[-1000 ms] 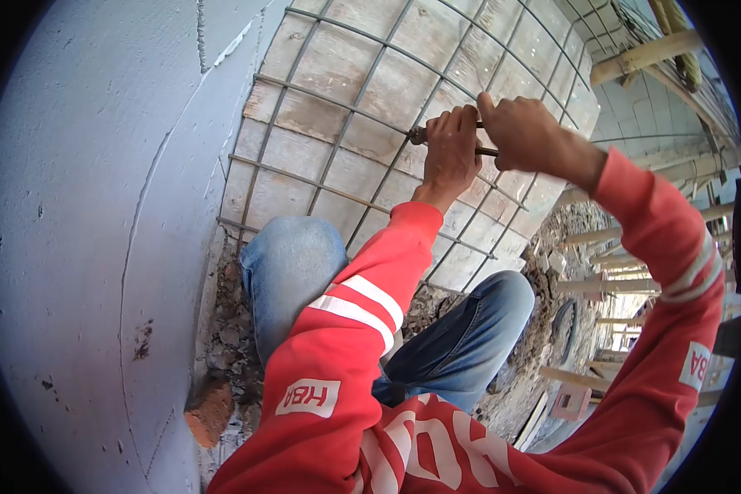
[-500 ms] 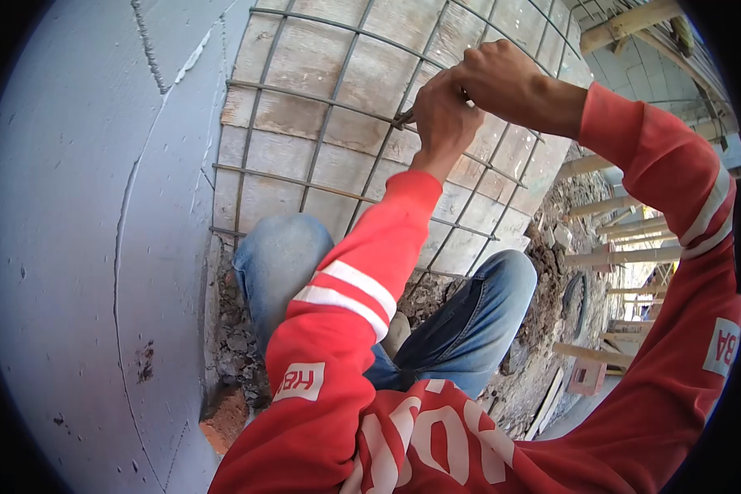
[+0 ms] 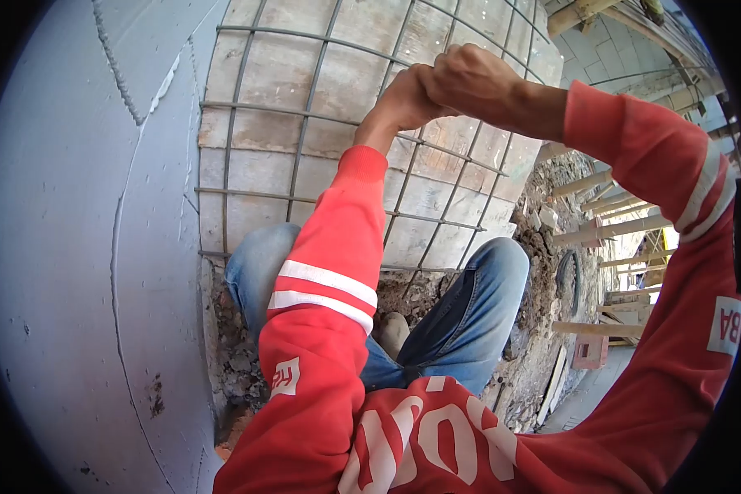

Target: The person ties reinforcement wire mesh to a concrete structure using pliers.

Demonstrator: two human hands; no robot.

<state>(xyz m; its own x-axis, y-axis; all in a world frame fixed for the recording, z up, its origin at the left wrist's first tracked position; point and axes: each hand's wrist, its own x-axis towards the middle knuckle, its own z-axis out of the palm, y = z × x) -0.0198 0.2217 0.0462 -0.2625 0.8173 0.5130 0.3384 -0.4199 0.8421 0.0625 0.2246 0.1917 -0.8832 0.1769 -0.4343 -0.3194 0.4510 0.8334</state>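
Note:
A grid of thin steel bars [image 3: 302,113] lies over pale, stained boards [image 3: 259,169] in front of me. Above the grid, at the upper middle, my left hand [image 3: 407,97] is closed, fingers curled round something I cannot make out. Pressed against it on the right, my right hand [image 3: 476,78] is also closed, its knuckles up. Whatever lies between the two hands is hidden by the fingers.
A smooth grey wall [image 3: 66,263] with cracks rises on the left. My bent knees [image 3: 477,305] are below the grid. Rubble [image 3: 539,288] lies to the right, with wooden poles [image 3: 613,230] beyond it. A reddish block [image 3: 589,351] sits at the lower right.
Both hands have shifted left in the view, the left one turning and rising a little. The tool tip seen at the left hand before no longer shows. The view itself has also shifted.

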